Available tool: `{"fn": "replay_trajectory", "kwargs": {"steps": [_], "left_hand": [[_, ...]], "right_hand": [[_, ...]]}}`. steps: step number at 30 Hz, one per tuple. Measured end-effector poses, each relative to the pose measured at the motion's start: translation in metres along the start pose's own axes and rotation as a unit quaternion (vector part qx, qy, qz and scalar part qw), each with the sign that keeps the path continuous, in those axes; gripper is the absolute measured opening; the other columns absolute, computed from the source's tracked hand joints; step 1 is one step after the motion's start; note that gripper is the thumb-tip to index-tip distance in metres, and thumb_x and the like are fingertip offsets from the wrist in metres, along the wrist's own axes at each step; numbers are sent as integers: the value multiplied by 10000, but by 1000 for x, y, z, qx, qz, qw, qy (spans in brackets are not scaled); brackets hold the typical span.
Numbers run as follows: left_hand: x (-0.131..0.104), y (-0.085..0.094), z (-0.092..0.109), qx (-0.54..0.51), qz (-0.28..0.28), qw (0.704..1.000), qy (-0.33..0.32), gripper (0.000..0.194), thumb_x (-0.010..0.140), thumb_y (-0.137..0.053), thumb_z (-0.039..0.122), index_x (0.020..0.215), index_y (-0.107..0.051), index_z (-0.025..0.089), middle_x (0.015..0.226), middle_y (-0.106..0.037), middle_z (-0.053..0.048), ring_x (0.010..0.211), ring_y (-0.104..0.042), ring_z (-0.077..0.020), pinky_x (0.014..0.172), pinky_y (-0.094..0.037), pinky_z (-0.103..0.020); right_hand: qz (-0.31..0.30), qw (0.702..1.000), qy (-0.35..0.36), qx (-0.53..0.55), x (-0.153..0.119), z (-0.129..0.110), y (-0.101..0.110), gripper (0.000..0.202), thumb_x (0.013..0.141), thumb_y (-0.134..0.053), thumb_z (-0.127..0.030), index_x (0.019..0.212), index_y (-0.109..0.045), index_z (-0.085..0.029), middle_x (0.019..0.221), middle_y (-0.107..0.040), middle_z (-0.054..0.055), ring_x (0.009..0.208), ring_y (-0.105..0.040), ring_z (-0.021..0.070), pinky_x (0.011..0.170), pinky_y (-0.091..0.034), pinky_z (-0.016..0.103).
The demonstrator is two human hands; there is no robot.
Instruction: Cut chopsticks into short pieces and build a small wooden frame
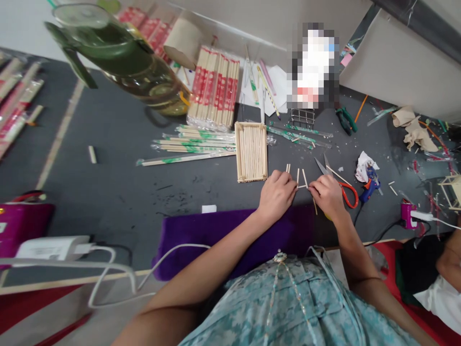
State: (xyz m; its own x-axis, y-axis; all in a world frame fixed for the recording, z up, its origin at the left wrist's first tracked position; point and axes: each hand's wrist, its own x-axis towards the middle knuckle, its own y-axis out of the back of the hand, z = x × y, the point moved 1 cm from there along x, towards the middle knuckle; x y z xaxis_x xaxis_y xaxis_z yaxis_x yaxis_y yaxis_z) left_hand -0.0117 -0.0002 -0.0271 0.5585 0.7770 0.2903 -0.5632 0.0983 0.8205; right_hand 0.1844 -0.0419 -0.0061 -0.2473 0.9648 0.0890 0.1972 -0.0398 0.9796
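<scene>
Between my two hands stands a small frame of short wooden sticks, with two uprights joined by a short crosspiece. My left hand is closed, its fingertips pinching the frame's left side. At the right side my right hand pinches the other end, fingers together. More short stick ends show behind my left fingers. A rectangular tray made of sticks lies just beyond my left hand. Red-handled scissors lie beside my right hand, partly covered by it. Below my hands a purple cloth lies along the table edge.
Wrapped chopsticks and a bundle with red bands lie behind. A tall jug of liquid stands back left. Right are green-handled pliers and a blue glue gun. White cables cross front left. Another person's arm is at far right.
</scene>
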Motion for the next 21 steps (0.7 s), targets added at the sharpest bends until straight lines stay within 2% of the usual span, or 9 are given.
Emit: {"fn": "replay_trajectory", "kwargs": {"steps": [6, 10, 15, 21], "left_hand": [[-1, 0, 2, -8, 0, 1000, -4, 176, 985, -568, 248, 939, -719, 169, 957, -649, -104, 917, -478, -272, 792, -462, -391], [1, -1, 7, -1, -20, 1000, -11, 189, 996, -549, 252, 985, -720, 170, 964, -646, -101, 918, -482, -267, 788, -457, -381], [8, -5, 13, 22, -38, 999, -22, 228, 1016, -512, 249, 981, -721, 166, 931, -644, -94, 914, -480, -265, 769, -435, -373], [7, -9, 12, 26, -46, 998, -24, 263, 1029, -485, 246, 968, -732, 179, 916, -646, -91, 898, -478, -253, 771, -426, -364]], "right_hand": [[4, 1000, 7, -16, 1, -6, -3, 279, 1037, -513, -313, 890, -725, -207, 835, -620, 62, 870, -522, 235, 769, -389, 369], [7, 1000, 6, -3, 0, -4, -3, 268, 1039, -508, -327, 956, -734, -210, 866, -631, 67, 888, -529, 241, 776, -399, 374], [5, 1000, 12, 16, -1, -2, -5, 263, 1038, -507, -332, 1063, -732, -199, 907, -637, 74, 914, -538, 249, 797, -421, 383], [-1, 999, 4, 33, -3, -1, -8, 262, 1038, -507, -328, 1087, -733, -204, 923, -640, 72, 929, -549, 243, 816, -426, 375]]}}
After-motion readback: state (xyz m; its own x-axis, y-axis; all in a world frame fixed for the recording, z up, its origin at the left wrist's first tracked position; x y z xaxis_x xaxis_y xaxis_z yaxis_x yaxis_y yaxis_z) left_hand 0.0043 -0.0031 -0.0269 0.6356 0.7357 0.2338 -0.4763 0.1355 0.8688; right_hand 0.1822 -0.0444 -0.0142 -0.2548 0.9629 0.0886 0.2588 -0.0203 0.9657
